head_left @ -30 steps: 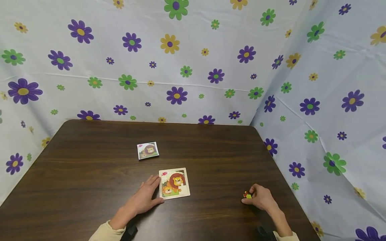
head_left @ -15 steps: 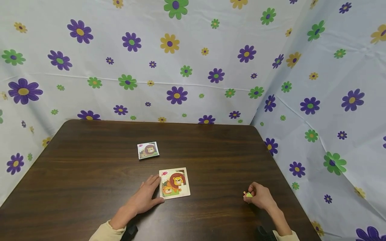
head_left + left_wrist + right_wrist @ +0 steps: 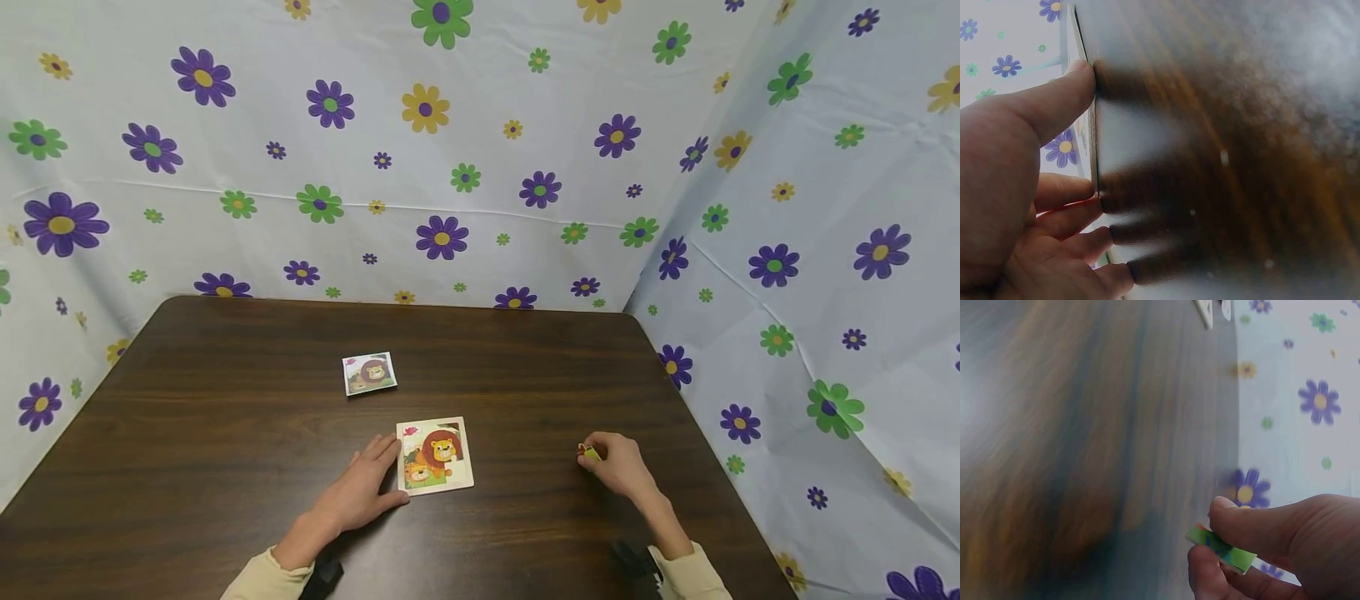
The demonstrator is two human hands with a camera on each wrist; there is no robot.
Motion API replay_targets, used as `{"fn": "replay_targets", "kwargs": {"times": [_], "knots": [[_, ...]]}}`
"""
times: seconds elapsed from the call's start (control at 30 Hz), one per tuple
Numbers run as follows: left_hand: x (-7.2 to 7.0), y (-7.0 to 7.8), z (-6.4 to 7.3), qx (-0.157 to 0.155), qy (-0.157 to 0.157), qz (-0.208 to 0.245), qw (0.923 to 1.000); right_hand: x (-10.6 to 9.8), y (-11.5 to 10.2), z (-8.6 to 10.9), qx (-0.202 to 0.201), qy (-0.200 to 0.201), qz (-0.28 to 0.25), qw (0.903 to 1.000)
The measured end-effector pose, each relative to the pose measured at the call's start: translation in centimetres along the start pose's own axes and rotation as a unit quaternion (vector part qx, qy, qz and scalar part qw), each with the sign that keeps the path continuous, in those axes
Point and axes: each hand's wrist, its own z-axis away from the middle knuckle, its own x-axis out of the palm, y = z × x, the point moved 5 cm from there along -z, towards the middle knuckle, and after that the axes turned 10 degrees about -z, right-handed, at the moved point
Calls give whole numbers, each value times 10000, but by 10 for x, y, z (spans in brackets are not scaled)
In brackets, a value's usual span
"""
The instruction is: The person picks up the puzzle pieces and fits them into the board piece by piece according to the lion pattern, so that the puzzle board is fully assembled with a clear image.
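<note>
A square wooden jigsaw puzzle (image 3: 433,455) with a lion picture lies on the table, its lower right corner showing bare wood. My left hand (image 3: 362,482) rests at the puzzle's left edge, fingers extended; in the left wrist view its thumb (image 3: 1069,94) and fingertips touch the thin frame. To the right, my right hand (image 3: 621,463) pinches a small green puzzle piece (image 3: 1222,549) between thumb and fingers. The right wrist view shows the piece tilted, partly covered by the thumb.
Behind the puzzle lies a picture card (image 3: 369,374) with the same lion scene. The dark wooden table (image 3: 247,375) meets a flowered cloth (image 3: 480,133) at its back and right sides.
My right hand has lifted the puzzle piece and moved it left and away from me, towards the puzzle. The left hand and the puzzle stay in place.
</note>
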Motion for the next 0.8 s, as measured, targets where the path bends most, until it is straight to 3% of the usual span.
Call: {"fn": "replay_targets", "kwargs": {"times": [0.23, 0.37, 0.5, 0.6, 0.8], "knots": [[0, 0, -1, -12, 6, -3, 10000, 30, -39, -18, -497, -232, -477, 9974], [1, 0, 0, -25, -39, 11, 10000, 52, -60, -22, -559, -620, -1104, 9904], [1, 0, -1, -62, -58, 53, 9999, 67, -79, -25, -782, -736, -1529, 9824], [1, -1, -3, -94, -86, 61, 9999, 77, -90, -26, -946, -794, -1711, 9775], [1, -1, -3, -83, -125, 14, 9999, 104, -105, -19, -908, -1006, -1989, 9706]]}}
